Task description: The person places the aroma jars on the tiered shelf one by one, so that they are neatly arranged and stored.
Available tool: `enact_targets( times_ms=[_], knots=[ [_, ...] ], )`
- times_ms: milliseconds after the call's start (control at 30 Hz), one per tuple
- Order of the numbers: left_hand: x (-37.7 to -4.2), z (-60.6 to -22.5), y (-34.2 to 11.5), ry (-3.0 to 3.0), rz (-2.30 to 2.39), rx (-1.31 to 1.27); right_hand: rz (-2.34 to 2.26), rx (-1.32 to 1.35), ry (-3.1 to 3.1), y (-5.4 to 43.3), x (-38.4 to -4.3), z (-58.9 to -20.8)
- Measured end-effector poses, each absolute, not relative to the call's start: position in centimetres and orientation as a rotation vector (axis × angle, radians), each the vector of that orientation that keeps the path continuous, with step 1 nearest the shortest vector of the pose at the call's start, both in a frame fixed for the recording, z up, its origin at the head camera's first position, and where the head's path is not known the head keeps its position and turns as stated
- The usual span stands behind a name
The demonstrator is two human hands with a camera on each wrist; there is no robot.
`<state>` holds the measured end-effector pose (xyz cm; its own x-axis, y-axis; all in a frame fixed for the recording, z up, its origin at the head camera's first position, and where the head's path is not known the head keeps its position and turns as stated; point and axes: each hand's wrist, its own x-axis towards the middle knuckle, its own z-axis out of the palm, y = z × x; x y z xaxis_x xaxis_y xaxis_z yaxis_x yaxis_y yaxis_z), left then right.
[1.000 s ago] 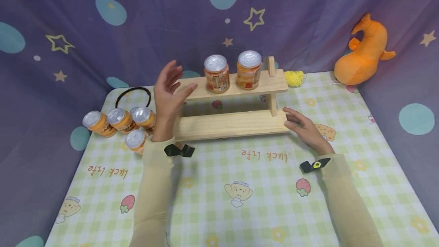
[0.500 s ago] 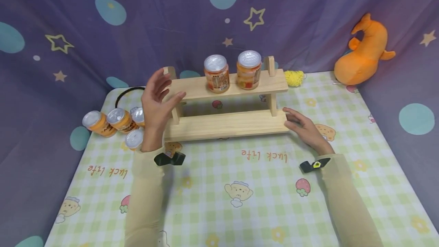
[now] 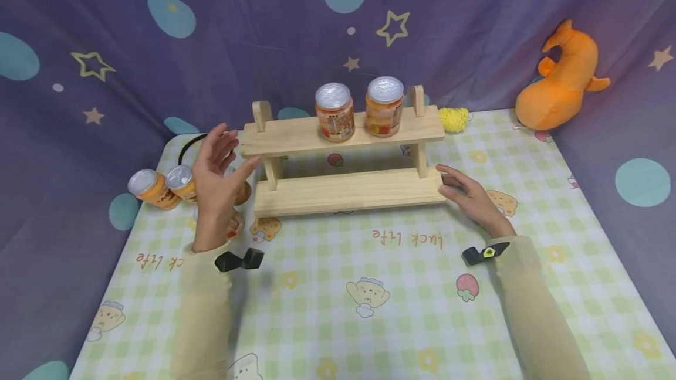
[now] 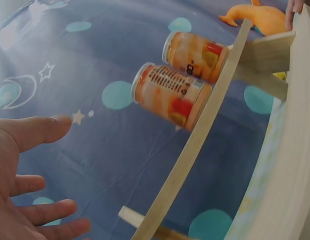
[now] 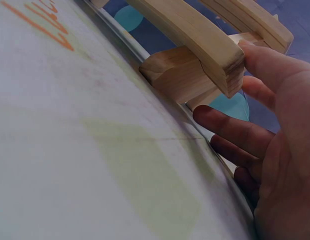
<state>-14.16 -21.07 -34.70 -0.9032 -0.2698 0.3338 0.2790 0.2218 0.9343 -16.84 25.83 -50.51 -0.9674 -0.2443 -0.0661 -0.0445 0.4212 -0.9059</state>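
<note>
A two-tier wooden shelf [image 3: 348,191] stands at the back of the table. Two orange cans [image 3: 335,112] with silver lids sit upright on its upper board, centre to right; their labels show in the left wrist view [image 4: 171,95]. Left of the shelf, my left hand [image 3: 216,177] hovers with fingers spread and nothing in it. It partly covers a group of similar cans [image 3: 153,189] on the table. My right hand [image 3: 470,198] touches the right end of the lower board, its fingertips at the board's end [image 5: 230,75] in the right wrist view.
An orange plush toy [image 3: 557,84] sits at the back right corner. Yellow yarn [image 3: 453,119] lies behind the shelf's right end. A dark cord loop [image 3: 189,148] is partly hidden behind my left hand. A purple curtain [image 3: 253,28] closes off the back.
My left hand has moved left and toward me, from before the shelf's left end to over the grouped cans, uncovering the shelf's left end. The right hand and the shelf stay put.
</note>
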Motion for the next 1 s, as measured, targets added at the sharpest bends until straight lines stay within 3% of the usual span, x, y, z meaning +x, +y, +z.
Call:
enact_targets(
  times_ms=[1000],
  knots=[
    [-10.5, -38.1, -28.9, -1.857, -1.731, 0.347, -1.564, -0.245, 2.477, 25.8, -17.0, -50.5]
  ],
)
